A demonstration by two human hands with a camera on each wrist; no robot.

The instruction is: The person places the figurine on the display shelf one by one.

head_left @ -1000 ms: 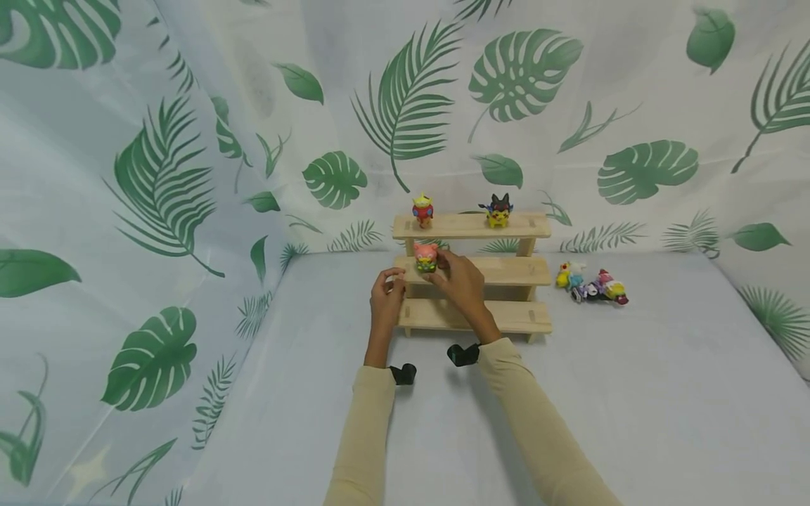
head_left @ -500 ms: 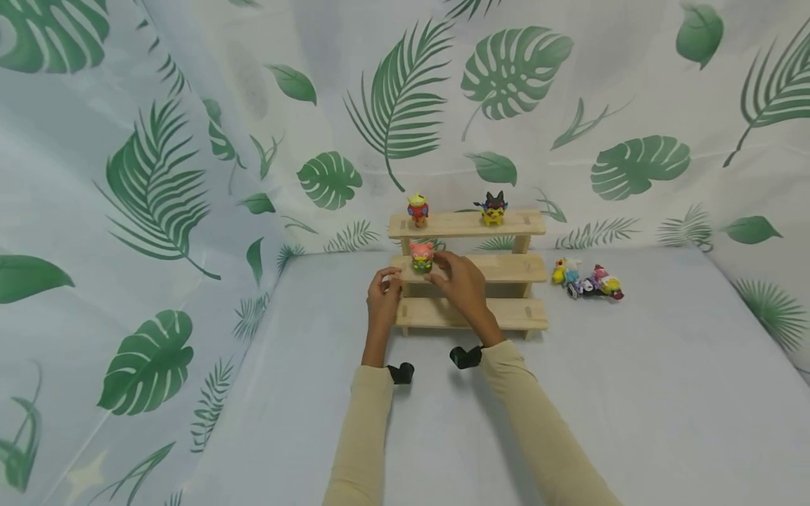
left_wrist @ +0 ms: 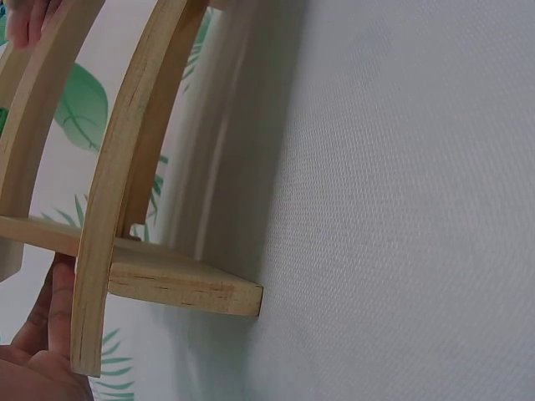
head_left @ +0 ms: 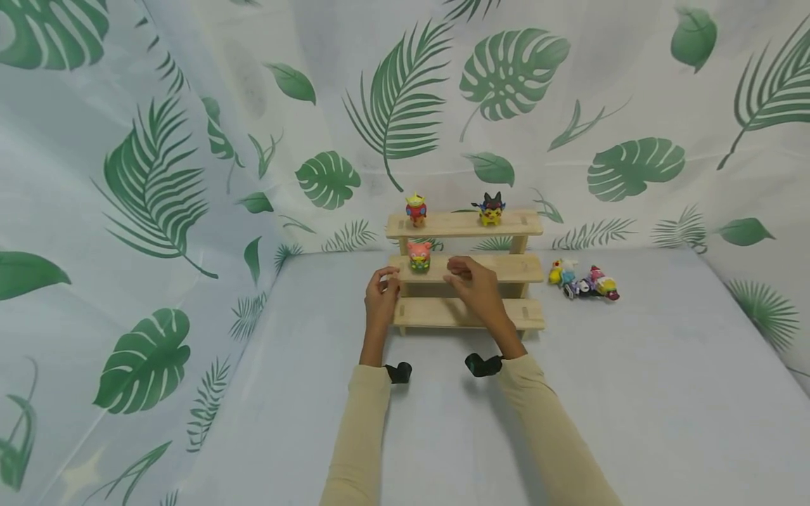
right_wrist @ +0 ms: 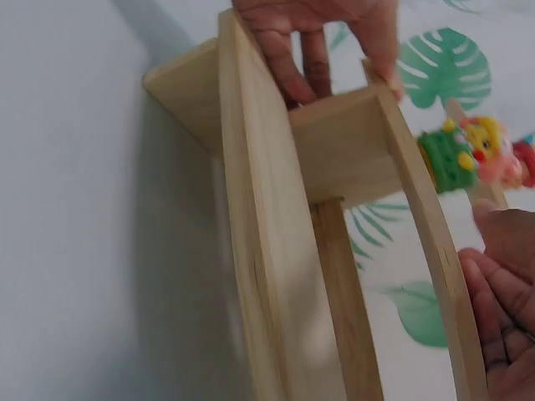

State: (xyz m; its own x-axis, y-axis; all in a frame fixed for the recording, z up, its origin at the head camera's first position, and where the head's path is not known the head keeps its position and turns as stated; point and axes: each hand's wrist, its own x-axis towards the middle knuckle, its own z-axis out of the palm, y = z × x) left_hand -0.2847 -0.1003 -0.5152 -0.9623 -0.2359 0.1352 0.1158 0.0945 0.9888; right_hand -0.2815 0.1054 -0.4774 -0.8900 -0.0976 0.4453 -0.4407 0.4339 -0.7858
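Note:
A three-tier wooden display shelf [head_left: 506,268] stands against the back cloth. My left hand [head_left: 381,303] grips its left end, fingers behind the side support and thumb by the middle tier in the right wrist view. On the middle tier, near the left end, a pink-headed toy figurine [head_left: 419,258] with a green lower part stands upright. My right hand [head_left: 479,287] is just right of it, apart from it, with loosely bent fingers and nothing between them. In the right wrist view the figurine's green base [right_wrist: 449,159] sits on the tier's board.
On the top tier stand a red figurine with a yellow top [head_left: 415,211] at the left and a yellow figurine with a black hood [head_left: 491,210] towards the right. Several small figurines [head_left: 585,282] lie in a pile on the white cloth [head_left: 664,365], right of the shelf.
My right hand has let go of the pink-headed figurine and moved right, away from it. The figurine stays on the middle tier. My left hand keeps its place at the shelf's end.

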